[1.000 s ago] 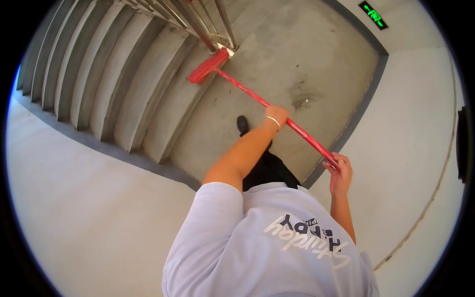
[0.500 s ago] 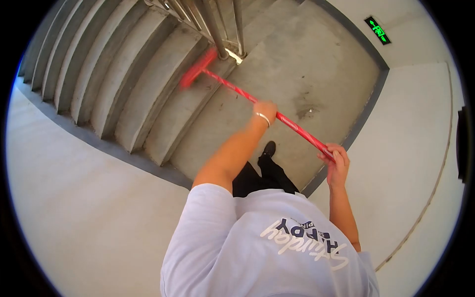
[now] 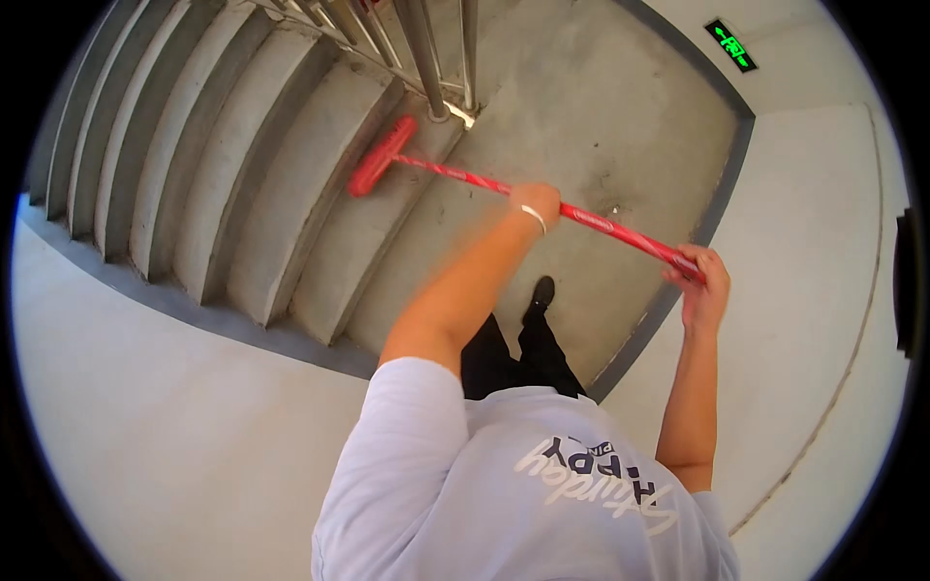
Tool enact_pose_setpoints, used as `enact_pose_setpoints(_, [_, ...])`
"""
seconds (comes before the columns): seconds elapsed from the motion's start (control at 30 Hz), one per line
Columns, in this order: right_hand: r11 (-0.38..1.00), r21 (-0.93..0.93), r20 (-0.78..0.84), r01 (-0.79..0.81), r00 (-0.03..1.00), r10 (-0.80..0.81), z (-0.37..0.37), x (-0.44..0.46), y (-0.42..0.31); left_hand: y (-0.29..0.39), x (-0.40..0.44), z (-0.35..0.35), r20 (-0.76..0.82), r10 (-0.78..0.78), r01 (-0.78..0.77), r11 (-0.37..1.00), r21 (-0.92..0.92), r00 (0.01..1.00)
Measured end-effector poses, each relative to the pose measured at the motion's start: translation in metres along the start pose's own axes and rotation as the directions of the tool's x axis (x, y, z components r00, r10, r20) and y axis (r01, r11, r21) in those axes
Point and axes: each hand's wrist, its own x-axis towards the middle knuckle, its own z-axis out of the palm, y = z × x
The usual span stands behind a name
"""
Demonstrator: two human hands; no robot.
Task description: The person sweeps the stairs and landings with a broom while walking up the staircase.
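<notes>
A red broom [image 3: 620, 231] slants across the view, its handle patterned with white stripes. The broom head [image 3: 381, 160] rests over a low stair tread near the foot of the railing, its bristles not visible from above. My left hand [image 3: 536, 201], with a white band at the wrist, is wrapped around the middle of the handle. Up at the handle's top end, my right hand [image 3: 704, 281] grips it with bent fingers. Small dark specks and a faint stain lie on the concrete landing [image 3: 581, 126] beyond the handle.
Concrete stairs [image 3: 242, 145] curve off to the left. Metal railing posts [image 3: 421, 58] stand at the steps' far end. Pale walls [image 3: 174, 407] with dark grey skirting bound the landing. A green exit sign [image 3: 730, 45] hangs upper right. My dark shoe [image 3: 544, 290] is on the floor.
My right hand has moved up and to the right with the handle's end. My left hand has shifted slightly right. The broom head has come a little nearer along the step.
</notes>
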Motion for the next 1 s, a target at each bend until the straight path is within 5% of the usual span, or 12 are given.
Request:
enact_pose_setpoints(0.17, [0.991, -0.034, 0.01, 0.131, 0.991, -0.131, 0.014, -0.026, -0.001, -0.008, -0.016, 0.002, -0.193, 0.009, -0.016, 0.999, -0.032, 0.981])
enact_pose_setpoints(0.37, [0.998, 0.043, 0.03, -0.049, 0.998, 0.048, 0.062, -0.043, 0.062, -0.072, -0.032, 0.041, -0.148, -0.027, 0.025, 1.0, -0.011, 0.989])
enact_pose_setpoints(0.53, [0.998, -0.033, -0.051, -0.048, 0.998, 0.046, 0.038, -0.087, 0.047, -0.035, -0.062, 0.053, -0.044, 0.018, -0.018, 1.0, -0.003, 0.999])
enact_pose_setpoints(0.63, [0.994, -0.083, -0.063, 0.065, 0.995, -0.071, 0.011, -0.106, 0.017, 0.0, -0.086, 0.047, -0.108, 0.078, -0.087, 0.993, -0.077, 0.991])
enact_pose_setpoints(0.7, [0.979, -0.075, 0.099, 0.19, 0.978, -0.182, -0.005, -0.116, 0.001, 0.015, -0.101, 0.037, -0.255, 0.085, -0.133, 0.975, -0.177, 0.963])
enact_pose_setpoints(0.83, [0.99, -0.077, 0.071, 0.118, 0.991, -0.113, 0.013, -0.121, 0.016, -0.012, -0.106, 0.05, -0.384, 0.055, -0.113, 0.985, -0.131, 0.922])
enact_pose_setpoints(0.9, [0.996, -0.071, 0.077, 0.058, 0.996, -0.052, 0.041, -0.121, 0.039, -0.04, -0.111, 0.054, -0.206, -0.048, 0.025, 0.994, -0.111, 0.977])
enact_pose_setpoints(1.0, [0.995, -0.099, 0.06, -0.002, 0.998, 0.008, 0.044, -0.128, 0.042, -0.048, -0.114, 0.076, -0.148, -0.011, -0.007, 0.993, -0.121, 0.989])
